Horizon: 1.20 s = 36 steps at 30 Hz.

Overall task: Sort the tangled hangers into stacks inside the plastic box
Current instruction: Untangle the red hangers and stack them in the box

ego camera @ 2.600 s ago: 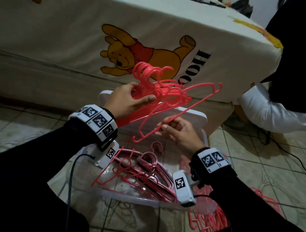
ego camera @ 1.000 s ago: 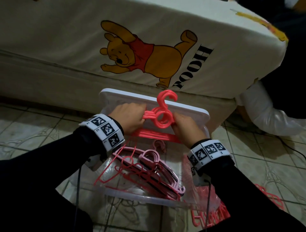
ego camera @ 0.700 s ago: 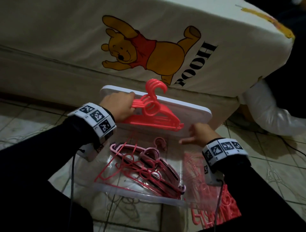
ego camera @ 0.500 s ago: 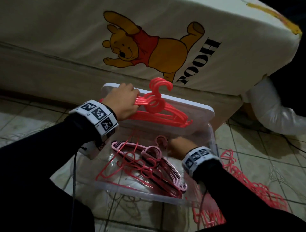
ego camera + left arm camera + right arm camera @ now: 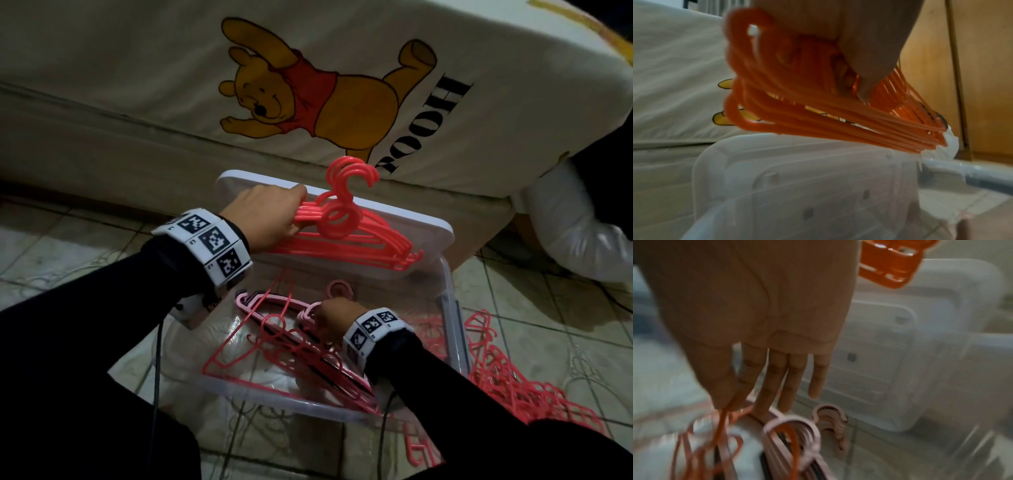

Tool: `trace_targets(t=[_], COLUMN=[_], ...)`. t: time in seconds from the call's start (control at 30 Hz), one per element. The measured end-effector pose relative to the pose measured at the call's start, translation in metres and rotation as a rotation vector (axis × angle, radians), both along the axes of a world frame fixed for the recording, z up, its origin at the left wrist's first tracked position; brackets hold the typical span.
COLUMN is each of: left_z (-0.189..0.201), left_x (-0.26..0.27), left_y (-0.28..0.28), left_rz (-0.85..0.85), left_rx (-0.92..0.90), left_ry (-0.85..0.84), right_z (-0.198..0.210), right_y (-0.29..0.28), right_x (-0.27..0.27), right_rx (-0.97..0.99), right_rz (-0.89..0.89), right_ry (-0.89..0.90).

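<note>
Coral-red plastic filled the left hand [image 5: 270,219]: its fingers were curled round a neat bundle of red hangers [image 5: 352,236], gripped near the necks and held above the far end of the clear plastic box [image 5: 454,318], in front of the white lid [image 5: 435,229] that leaned against the bed [image 5: 137,85]. The hooks of the bundle pointed up and away, all aligned.

The head view showed the right hand [image 5: 330,317] lowered inside the box, onto a tangle of pink hangers [image 5: 274,303] and thin red ones lying across the box floor, but from above its fingers were hidden behind the knuckles. The right wrist view supplied that: thumb and forefinger pinched a thin red hanger strand [image 5: 722,423], while the other fingers [image 5: 793,379] stretched out straight, the middle one touching the pale pink stack. That view also picked up a separate cluster of pink hooks [image 5: 830,418] resting on the box floor just beyond the fingertips.

The left wrist view, blurred, showed the thumb pressed across the bundle's bars and the lid's ribbed inner face below, which the head camera did not reveal.

Only the head view took in a loose heap of red hangers [image 5: 513,387] on the tiled floor [image 5: 68,253], just outside the box's right wall, and a white sleeve [image 5: 568,240] beside the bed corner.
</note>
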<state>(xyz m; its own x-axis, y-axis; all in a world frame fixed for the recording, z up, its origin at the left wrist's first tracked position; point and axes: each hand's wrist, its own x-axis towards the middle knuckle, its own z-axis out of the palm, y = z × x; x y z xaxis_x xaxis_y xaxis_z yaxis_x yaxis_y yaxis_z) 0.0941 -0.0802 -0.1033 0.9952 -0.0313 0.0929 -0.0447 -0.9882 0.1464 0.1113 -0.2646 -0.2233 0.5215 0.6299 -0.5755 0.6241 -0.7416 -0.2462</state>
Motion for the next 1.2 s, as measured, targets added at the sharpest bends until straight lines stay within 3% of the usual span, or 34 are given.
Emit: trace_targets(t=[0.17, 0.4, 0.5, 0.6, 0.8, 1.0, 1.07, 1.2], left_z=[0.006, 0.014, 0.015, 0.016, 0.014, 0.013, 0.014, 0.02], left_x=[0.002, 0.003, 0.001, -0.001, 0.0, 0.001, 0.0, -0.002], left_y=[0.002, 0.005, 0.006, 0.005, 0.004, 0.003, 0.005, 0.007], left_rz=[0.081, 0.124, 0.13, 0.129, 0.149, 0.194, 0.203, 0.247], left_rx=[-0.186, -0.286, -0.325, -0.329, -0.34, -0.395, -0.434, -0.453], left_ry=[0.003, -0.058, -0.077, -0.087, -0.079, -0.078, -0.08, -0.153], right_z=[0.033, 0.077, 0.087, 0.084, 0.06, 0.064, 0.075, 0.095], right_y=[-0.006, -0.033, -0.042, -0.047, -0.041, -0.038, -0.042, -0.055], right_x=[0.01, 0.016, 0.018, 0.013, -0.007, -0.002, 0.007, 0.024], right_rx=[0.197, 0.549, 0.683, 0.661, 0.418, 0.407, 0.46, 0.704], right_rz=[-0.158, -0.302, -0.351, -0.338, -0.15, -0.134, -0.192, -0.519], right_ry=[0.02, -0.121, -0.091, -0.09, -0.176, -0.21, -0.296, -0.358])
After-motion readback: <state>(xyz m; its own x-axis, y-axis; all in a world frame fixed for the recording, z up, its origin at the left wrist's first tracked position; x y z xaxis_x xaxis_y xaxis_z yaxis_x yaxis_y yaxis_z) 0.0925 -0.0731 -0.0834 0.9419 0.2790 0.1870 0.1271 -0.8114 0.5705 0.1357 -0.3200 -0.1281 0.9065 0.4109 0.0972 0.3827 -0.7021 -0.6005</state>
